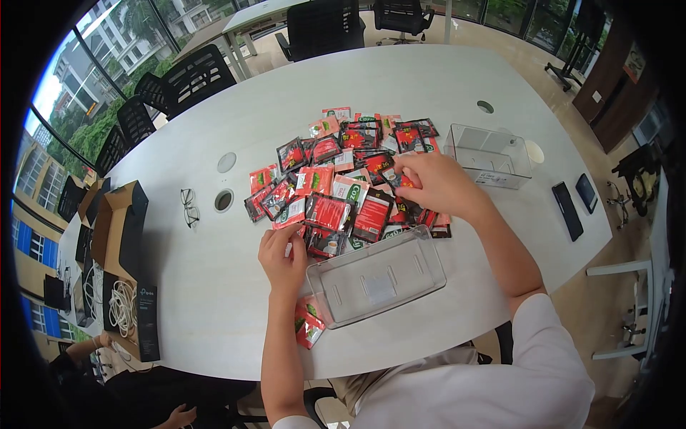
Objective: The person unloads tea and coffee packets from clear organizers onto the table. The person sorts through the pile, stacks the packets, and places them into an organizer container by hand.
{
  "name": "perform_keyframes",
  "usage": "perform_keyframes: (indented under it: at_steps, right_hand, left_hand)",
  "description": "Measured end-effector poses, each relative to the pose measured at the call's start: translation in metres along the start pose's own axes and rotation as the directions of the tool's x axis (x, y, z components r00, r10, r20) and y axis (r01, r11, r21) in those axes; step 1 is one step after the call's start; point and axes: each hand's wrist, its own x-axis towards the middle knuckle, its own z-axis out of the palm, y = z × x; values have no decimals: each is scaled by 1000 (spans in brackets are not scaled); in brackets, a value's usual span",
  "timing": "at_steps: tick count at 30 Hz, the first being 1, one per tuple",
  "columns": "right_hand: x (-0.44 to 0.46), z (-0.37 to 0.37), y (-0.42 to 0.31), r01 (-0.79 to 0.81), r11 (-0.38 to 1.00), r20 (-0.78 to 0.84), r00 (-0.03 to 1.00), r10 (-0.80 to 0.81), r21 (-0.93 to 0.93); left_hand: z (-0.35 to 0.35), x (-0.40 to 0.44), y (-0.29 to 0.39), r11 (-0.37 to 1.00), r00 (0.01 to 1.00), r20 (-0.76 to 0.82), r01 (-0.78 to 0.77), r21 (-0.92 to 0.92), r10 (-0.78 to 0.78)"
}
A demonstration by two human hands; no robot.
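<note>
A heap of small flat sachets (330,213), some red and black, others pink, white and green, lies in the middle of the white table. My right hand (436,187) reaches into its right side, thumb and fingers closed on a red-and-black sachet (391,176). At the heap's lower left edge is my left hand (281,259), its fingers curled together; what they hold, if anything, is mostly hidden. A clear plastic bin (379,282) stands between my forearms, in front of the heap. Beside its left end lie a few pink-and-red sachets (309,325).
Another clear bin (489,154) stands at the right, with a white cup (534,154) behind it. Two phones (568,211) lie near the right edge. Glasses (189,207) and an open black box with cables (128,286) are at the left. A person in dark clothing (164,397) sits lower left.
</note>
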Motion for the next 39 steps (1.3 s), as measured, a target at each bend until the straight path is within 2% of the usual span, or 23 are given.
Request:
perform_keyframes:
  at_steps: [3,8,10,12,15,17,18,20,21,24,25,28,32,33,34,36,39]
  right_hand:
    - [6,24,37,68,980,77,996,-55,-187]
    - [11,53,49,67,935,-11,997,-75,-349]
    - [14,48,42,6,945,-73,997,-31,-327]
    - [12,33,32,-77,973,-131,990,49,-218]
    - [10,16,23,-143,953,-224,971,83,-266]
    - [9,4,15,-80,989,-317,948,37,-123]
    - [5,-1,12,-51,997,-368,929,29,-50]
    - [-3,-13,-4,-11,988,-325,944,61,154]
    - [-6,-14,-11,9,967,-303,950,70,253]
    - [-11,0,-28,404,870,-480,845,-237,282]
    - [-14,3,-34,451,830,-440,851,-287,329]
    - [-18,13,-47,558,700,-378,826,-419,445]
    - [-18,28,-58,632,600,-419,775,-473,491]
    - [-18,30,-61,647,581,-442,762,-473,493]
    - [-18,31,-62,663,563,-465,748,-473,493]
    - [-23,32,-64,589,588,-411,808,-422,554]
    - [-21,36,-61,504,578,-324,861,-392,641]
  left_hand:
    - [0,3,3,999,1000,10,30,-37,-30]
    - [-3,1,7,990,997,-5,78,-116,-79]
    - [-4,2,6,986,994,-46,89,-144,-96]
    - [-5,3,5,974,988,-76,116,-196,-133]
    - [-8,0,7,916,963,-67,226,-333,-262]
    - [-18,3,20,822,919,-2,353,-446,-395]
    - [-24,4,26,725,896,54,391,-567,-442]
    - [-37,8,37,474,849,189,444,-760,-493]
    - [-42,10,41,410,854,265,460,-787,-449]
    - [-37,14,65,185,764,448,578,-795,-463]
    - [-33,10,56,234,755,479,616,-752,-447]
    - [-19,11,62,256,733,407,608,-752,-546]
    - [-31,14,61,156,672,663,731,-664,-329]
    - [-32,13,62,150,644,695,759,-634,-320]
    - [-33,13,66,215,682,656,728,-651,-325]
    - [-36,11,74,342,752,576,659,-670,-322]
    - [-37,4,68,239,759,595,650,-722,-265]
